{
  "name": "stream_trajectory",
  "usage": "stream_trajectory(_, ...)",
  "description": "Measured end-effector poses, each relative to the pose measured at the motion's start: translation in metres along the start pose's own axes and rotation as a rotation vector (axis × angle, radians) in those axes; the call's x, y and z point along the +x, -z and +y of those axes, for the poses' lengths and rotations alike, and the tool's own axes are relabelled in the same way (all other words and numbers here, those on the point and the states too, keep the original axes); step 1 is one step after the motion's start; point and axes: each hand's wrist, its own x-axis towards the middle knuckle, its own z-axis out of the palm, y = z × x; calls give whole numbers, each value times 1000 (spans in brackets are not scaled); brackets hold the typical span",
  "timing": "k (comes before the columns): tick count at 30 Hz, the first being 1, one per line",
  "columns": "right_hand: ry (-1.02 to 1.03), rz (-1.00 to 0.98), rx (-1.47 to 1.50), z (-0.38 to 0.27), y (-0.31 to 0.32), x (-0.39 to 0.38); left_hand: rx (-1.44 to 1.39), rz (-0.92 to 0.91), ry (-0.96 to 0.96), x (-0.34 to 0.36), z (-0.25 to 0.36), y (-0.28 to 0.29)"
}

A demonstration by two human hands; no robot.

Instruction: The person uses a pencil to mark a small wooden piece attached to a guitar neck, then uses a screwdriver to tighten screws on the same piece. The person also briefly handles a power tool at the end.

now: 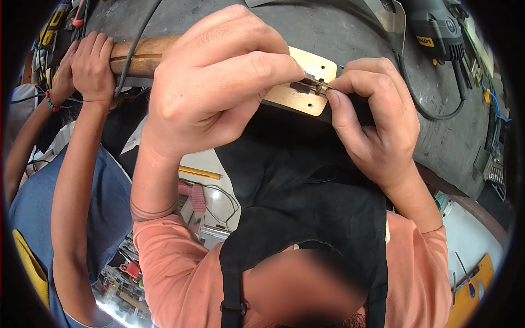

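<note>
My left hand point(219, 82) is closed in a pinch on one end of a small dark metal piece point(313, 82), with brass-coloured bits on it. From the other side, the thumb and forefinger of my right hand point(377, 109) pinch its thin end. Both hands hold it over a pale brass-coloured plate point(322, 64) with several small holes and a dark opening in its middle. The plate sits at the end of a long brown wooden piece point(139, 54). My left hand covers where plate and wood meet. Exactly what the metal piece is, I cannot tell.
At the left, another person's two hands point(93, 65) rest on the far end of the wood. A black cable point(136, 46) crosses it. A dark power tool point(437, 33) with a looping cord lies on the grey bench point(443, 145). Below is a yellow pencil-like stick point(199, 173).
</note>
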Motion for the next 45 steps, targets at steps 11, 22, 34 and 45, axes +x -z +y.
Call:
stream_trajectory(11, -12, -20, -26, -3, 1, 1, 10, -11, -43, 0, -3, 1)
stream_trajectory(22, -4, -20, -18, 0, 0, 0, 15, -34, -32, 0, -3, 1)
stream_trajectory(34, 11, -19, -8, 0, -2, 0, 85, -18, -78, -5, -3, -3)
stream_trajectory(45, -4, -90, 14, -3, 4, 8, 72, -34, -81, -3, -3, -4)
